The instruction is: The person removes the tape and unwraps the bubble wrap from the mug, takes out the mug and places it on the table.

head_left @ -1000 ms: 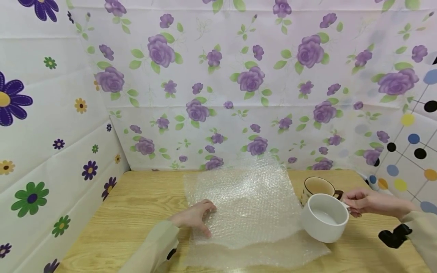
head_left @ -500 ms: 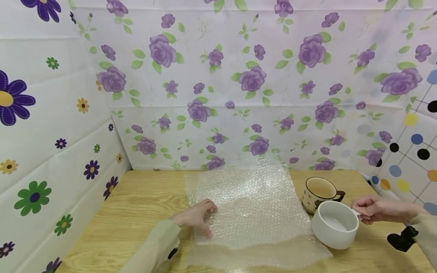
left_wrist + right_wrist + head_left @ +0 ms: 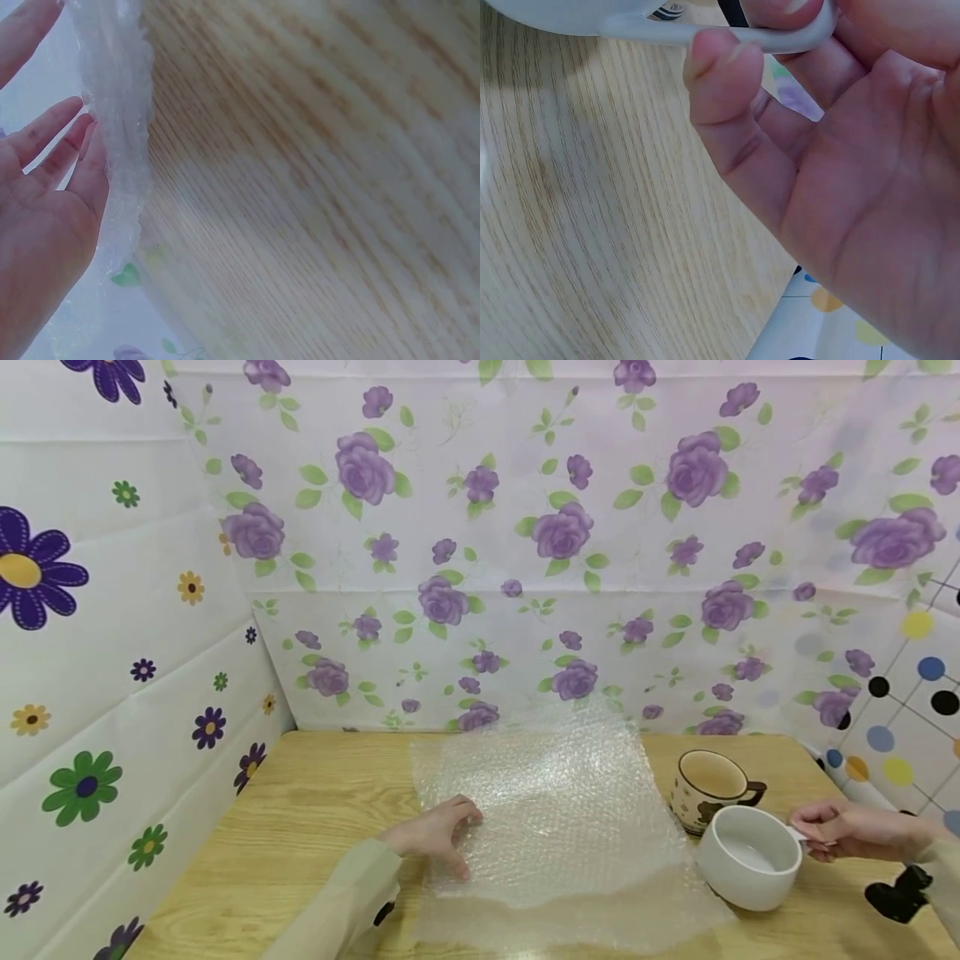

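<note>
My right hand (image 3: 843, 829) grips the handle of a wide white mug (image 3: 750, 868) at the right of the head view. In the right wrist view, curled fingers and thumb pinch that handle (image 3: 660, 31). The white mug is upright, just right of a sheet of bubble wrap (image 3: 555, 827) and in front of a patterned mug (image 3: 692, 802) with a dark brown handle. My left hand (image 3: 431, 831) rests at the left edge of the bubble wrap, fingers loosely bent and spread. The left wrist view has the left fingertips right at the bubble wrap's edge (image 3: 124, 127).
The wooden table (image 3: 300, 810) carries everything. A floral sheet (image 3: 510, 552) hangs behind it, and the far end of the bubble wrap leans up against this. More patterned sheets stand at the left and right sides. A black device (image 3: 898, 893) is strapped at the right wrist.
My right hand has moved the white mug right and nearer, off the bubble wrap and uncovering more of the patterned mug. The left hand keeps its place. The head view has shifted slightly.
</note>
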`<state>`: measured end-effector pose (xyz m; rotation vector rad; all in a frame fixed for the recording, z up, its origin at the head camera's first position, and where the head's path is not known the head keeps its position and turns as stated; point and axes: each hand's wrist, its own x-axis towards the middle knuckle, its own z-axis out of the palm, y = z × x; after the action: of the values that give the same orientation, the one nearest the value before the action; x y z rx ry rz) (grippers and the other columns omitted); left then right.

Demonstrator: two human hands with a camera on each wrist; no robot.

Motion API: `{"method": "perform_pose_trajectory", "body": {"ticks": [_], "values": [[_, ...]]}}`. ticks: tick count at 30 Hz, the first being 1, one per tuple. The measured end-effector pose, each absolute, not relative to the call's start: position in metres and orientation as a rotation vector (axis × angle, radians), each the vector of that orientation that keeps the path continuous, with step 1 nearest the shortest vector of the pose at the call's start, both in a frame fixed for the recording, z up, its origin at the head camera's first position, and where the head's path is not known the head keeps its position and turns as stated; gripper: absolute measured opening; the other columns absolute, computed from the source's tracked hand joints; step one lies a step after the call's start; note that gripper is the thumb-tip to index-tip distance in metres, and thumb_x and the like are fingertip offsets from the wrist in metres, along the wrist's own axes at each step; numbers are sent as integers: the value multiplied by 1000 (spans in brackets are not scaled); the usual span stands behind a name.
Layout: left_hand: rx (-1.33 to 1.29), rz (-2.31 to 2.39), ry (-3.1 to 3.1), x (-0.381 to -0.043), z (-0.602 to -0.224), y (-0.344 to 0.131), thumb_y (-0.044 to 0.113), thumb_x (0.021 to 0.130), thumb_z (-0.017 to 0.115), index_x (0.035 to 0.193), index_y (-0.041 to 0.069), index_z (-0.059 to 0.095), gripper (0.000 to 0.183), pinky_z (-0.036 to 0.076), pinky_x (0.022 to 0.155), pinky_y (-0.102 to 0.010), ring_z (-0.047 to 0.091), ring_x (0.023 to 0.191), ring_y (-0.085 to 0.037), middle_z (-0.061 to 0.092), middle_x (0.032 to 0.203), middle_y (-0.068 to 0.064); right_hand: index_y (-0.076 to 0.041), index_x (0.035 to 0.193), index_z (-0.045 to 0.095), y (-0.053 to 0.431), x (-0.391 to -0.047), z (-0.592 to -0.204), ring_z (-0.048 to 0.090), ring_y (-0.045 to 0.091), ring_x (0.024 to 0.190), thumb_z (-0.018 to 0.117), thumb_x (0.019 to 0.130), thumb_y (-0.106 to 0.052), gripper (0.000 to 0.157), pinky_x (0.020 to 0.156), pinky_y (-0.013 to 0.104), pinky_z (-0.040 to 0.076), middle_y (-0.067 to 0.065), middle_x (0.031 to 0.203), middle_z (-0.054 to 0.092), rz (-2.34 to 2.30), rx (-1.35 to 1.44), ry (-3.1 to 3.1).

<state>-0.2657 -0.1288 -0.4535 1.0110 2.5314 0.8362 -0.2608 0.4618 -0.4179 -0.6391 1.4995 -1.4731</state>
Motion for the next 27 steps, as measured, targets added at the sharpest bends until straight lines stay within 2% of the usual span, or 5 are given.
{"method": "perform_pose_trajectory", "body": {"ticks": [3, 7, 13, 19, 27], "values": [[995, 844, 2529, -265, -451, -128, 19, 56, 86, 117, -1, 49, 73, 41, 82, -28, 45, 99, -26, 44, 111, -7, 16, 89, 33, 463, -261, -420, 29, 36, 65, 27, 96, 2, 16, 56, 38, 26, 30, 77, 34, -1475, -658, 1497], [988, 851, 2526, -265, -451, -128, 17, 56, 86, 116, 0, 49, 73, 41, 83, -29, 44, 99, -26, 44, 112, -8, 17, 92, 35, 464, -262, -421, 34, 31, 66, 28, 97, 2, 18, 56, 39, 24, 25, 79, 44, -1479, -651, 1502], [981, 869, 2518, -265, -452, -127, 17, 55, 86, 116, 0, 49, 73, 41, 83, -31, 44, 100, -27, 43, 113, -8, 17, 88, 31, 463, -262, -423, 26, 38, 65, 30, 93, 5, 13, 56, 39, 24, 32, 79, 29, -1485, -666, 1506], [985, 853, 2526, -265, -451, -127, 18, 55, 86, 115, 0, 50, 73, 40, 84, -30, 44, 100, -26, 44, 112, -7, 18, 94, 38, 462, -260, -425, 33, 34, 66, 28, 96, 3, 18, 58, 34, 29, 12, 86, 55, -1501, -636, 1475], [987, 843, 2533, -263, -452, -127, 18, 55, 86, 115, -1, 50, 73, 40, 84, -30, 45, 100, -26, 44, 113, -8, 20, 96, 29, 462, -259, -424, 48, 17, 77, 25, 98, 0, 21, 62, 31, 32, 6, 92, 56, -1483, -574, 1451]]}}
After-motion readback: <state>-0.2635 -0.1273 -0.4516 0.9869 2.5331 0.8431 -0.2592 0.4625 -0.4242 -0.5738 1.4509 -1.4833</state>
